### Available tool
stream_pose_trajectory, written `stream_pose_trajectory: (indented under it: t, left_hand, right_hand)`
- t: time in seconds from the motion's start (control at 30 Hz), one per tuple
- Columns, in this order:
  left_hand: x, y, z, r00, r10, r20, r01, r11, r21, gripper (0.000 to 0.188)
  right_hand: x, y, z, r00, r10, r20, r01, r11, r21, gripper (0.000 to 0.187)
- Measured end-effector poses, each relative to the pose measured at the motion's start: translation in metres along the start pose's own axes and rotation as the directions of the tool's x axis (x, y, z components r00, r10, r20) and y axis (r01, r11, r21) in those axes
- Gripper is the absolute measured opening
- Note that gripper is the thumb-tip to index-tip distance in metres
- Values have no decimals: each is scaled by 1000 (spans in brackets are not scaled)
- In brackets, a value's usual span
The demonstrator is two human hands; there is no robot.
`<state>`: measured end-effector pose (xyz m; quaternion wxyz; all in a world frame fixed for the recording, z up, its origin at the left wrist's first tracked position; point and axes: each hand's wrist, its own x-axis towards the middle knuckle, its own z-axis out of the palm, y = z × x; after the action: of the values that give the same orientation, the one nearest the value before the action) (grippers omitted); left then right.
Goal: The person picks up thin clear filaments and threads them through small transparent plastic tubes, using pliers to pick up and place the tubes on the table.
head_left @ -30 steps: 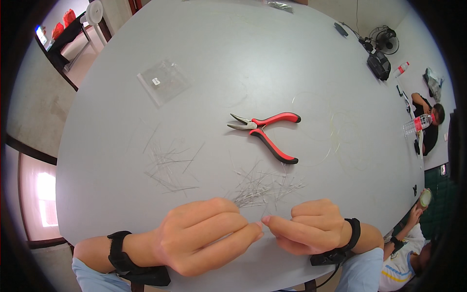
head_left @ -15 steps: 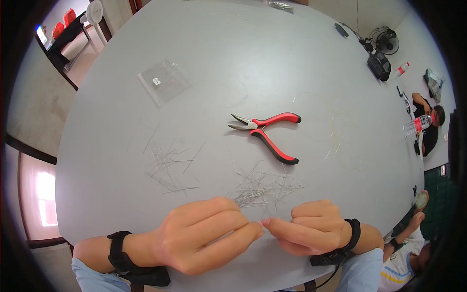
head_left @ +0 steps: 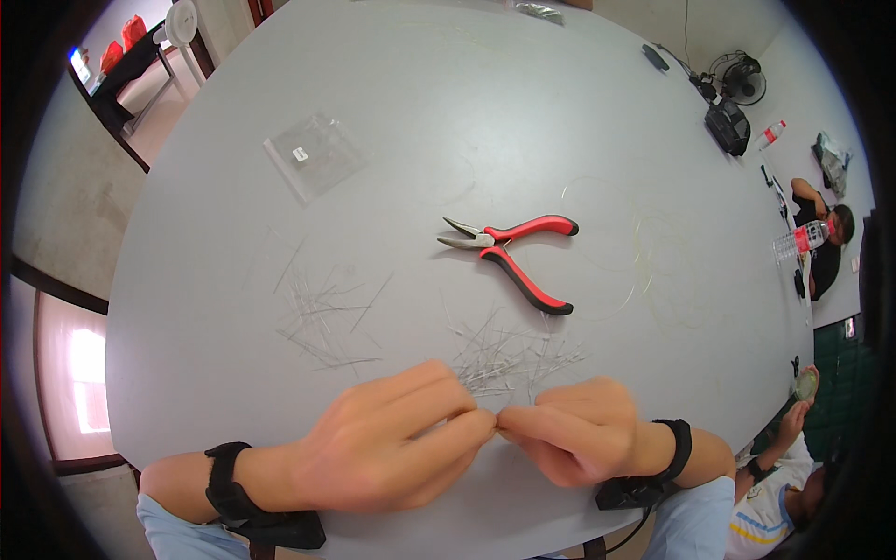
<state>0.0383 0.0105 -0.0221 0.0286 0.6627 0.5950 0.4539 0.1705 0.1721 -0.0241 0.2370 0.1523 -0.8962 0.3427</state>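
My left hand [head_left: 397, 439] and my right hand [head_left: 574, 429] meet fingertip to fingertip over the near part of the grey table [head_left: 392, 103]. Both are closed in a pinch; whatever they hold is too small to make out. Just beyond them lies a heap of thin silvery pins [head_left: 504, 359]. A looser scatter of similar thin pins [head_left: 327, 313] spreads to its left. Farther back, pliers [head_left: 485, 240] with red and black handles rest with their jaws apart, pointing left.
A clear zip bag [head_left: 313, 157] lies at the far left of the table. Loops of fine pale thread or wire [head_left: 644, 261] are right of the pliers. Along the right edge stand a black case [head_left: 726, 126] and a water bottle [head_left: 803, 240]. Another person [head_left: 775, 485] sits at the lower right.
Both my hands have moved slightly away from me, and their fingertips have come together. The pliers, pins and bag have stayed in place.
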Motion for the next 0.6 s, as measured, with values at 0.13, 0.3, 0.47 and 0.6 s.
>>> stream_pose_trajectory:
  t: [0.13,0.3,0.47,0.6]
  left_hand:
    - [1,0,-1,995,-73,71,77,995,-60,19]
    - [2,3,-2,978,-208,13,207,965,-161,14]
    - [4,0,-1,981,-193,17,192,956,-221,11]
    - [4,-2,-5,945,-325,46,324,904,-279,10]
  right_hand:
    - [7,-5,-6,941,300,155,-332,905,265,16]
    - [10,-5,-12,847,433,308,-530,735,424,11]
    - [12,-5,-11,836,422,351,-540,747,389,8]
    - [7,3,-7,758,530,380,-645,528,552,8]
